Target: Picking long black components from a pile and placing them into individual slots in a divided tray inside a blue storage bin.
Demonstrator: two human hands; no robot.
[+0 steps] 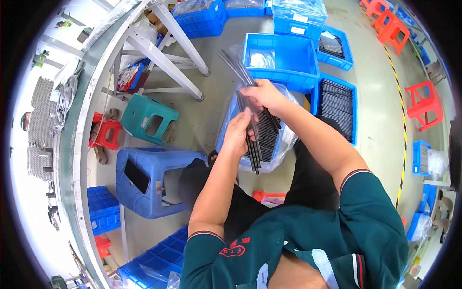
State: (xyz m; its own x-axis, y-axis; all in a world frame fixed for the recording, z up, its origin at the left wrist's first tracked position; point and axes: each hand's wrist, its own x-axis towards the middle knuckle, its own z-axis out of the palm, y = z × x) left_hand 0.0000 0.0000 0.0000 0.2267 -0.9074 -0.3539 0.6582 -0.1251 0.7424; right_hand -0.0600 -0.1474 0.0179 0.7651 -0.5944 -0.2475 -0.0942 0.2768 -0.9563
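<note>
My left hand (237, 129) is closed around a bundle of long, thin black strips (255, 159), whose lower ends stick out below the fingers. Just above it, my right hand (265, 95) grips several similar dark strips (232, 64) that slant up to the left. The two hands are close together, and the bundles overlap between them. Beneath them stands a blue bin (224, 137) lined with clear plastic, with many more black strips (270, 140) inside. My hands and the bundles hide part of that bin.
Ahead is a blue crate (280, 73) with a clear bag inside. Right of it, another blue crate (356, 103) holds dark strips. A blue stool (139, 202) carries a black phone (137, 176); a green stool (149, 118) stands beyond. A long workbench (72, 168) runs along the left.
</note>
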